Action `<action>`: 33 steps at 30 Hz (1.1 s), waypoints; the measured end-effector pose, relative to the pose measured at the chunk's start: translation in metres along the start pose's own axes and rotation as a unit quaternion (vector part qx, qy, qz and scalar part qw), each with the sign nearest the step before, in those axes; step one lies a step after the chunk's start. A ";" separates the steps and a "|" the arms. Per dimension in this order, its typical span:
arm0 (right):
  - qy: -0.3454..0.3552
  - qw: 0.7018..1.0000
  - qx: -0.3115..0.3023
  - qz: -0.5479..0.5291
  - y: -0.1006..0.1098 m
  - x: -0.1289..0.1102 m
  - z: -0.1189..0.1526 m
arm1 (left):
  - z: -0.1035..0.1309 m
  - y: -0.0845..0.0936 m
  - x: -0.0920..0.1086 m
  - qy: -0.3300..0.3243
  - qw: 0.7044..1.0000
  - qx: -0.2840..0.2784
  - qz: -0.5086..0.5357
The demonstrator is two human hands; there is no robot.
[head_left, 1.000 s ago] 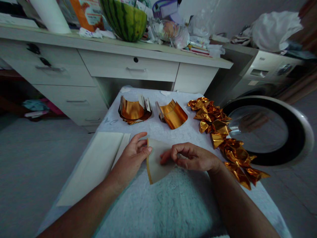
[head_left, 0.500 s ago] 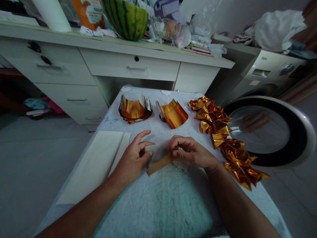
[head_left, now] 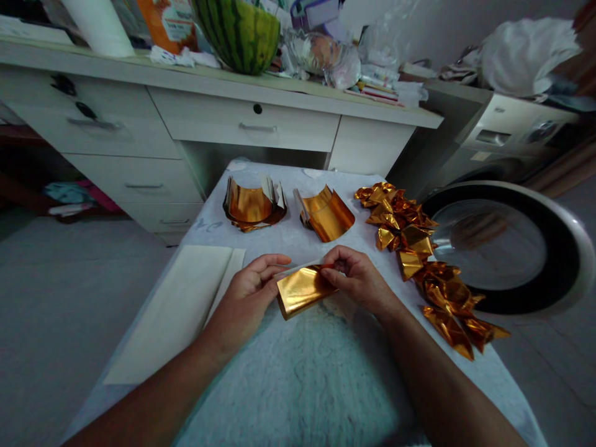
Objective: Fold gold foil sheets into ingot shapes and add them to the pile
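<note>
Between my two hands is a sheet of gold foil paper (head_left: 305,290), curled over with its shiny side toward me and a pale edge along the top. My left hand (head_left: 255,280) pinches its left end between thumb and fingers. At the upper right corner, my right hand (head_left: 356,276) grips it with thumb and bent fingers. Beyond lie a curved stack of gold foil sheets (head_left: 251,205) and a smaller curved stack of gold foil (head_left: 328,214). Folded gold foil pieces (head_left: 410,242) run in a row down the right side.
A cloth-covered table (head_left: 298,385) carries everything; folded white paper (head_left: 172,310) lies at its left. Behind stands a white drawer counter (head_left: 209,124) with a cut watermelon (head_left: 237,37). The open round washing machine door (head_left: 493,245) juts close to the table's right edge.
The gold foil sheet has turned so its shiny face shows, where mostly a narrow brownish edge showed before. My left fingers have closed in on its left end.
</note>
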State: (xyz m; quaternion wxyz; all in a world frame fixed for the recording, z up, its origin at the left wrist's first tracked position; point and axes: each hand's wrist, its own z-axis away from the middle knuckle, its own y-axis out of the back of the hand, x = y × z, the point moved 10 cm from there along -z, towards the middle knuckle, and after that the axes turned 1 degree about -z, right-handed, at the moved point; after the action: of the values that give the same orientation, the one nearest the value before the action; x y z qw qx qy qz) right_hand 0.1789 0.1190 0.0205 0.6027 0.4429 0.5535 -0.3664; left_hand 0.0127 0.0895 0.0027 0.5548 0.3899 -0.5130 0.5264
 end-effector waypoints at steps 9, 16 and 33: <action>0.011 0.995 0.046 -0.084 0.006 0.005 -0.001 | 0.000 -0.003 -0.001 0.005 1.000 -0.020 0.006; 0.003 0.995 0.044 -0.094 0.008 0.001 0.000 | -0.004 0.009 -0.003 0.000 0.995 0.029 -0.093; -0.053 0.994 0.001 -0.097 -0.001 0.007 0.001 | -0.002 0.006 0.005 -0.014 0.996 0.022 -0.083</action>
State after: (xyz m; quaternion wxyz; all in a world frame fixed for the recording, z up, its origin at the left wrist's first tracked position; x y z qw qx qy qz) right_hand 0.1789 0.1178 0.0135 0.5924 0.3673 0.5606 -0.4471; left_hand 0.0068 0.0927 0.0064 0.5808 0.4504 -0.4751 0.4838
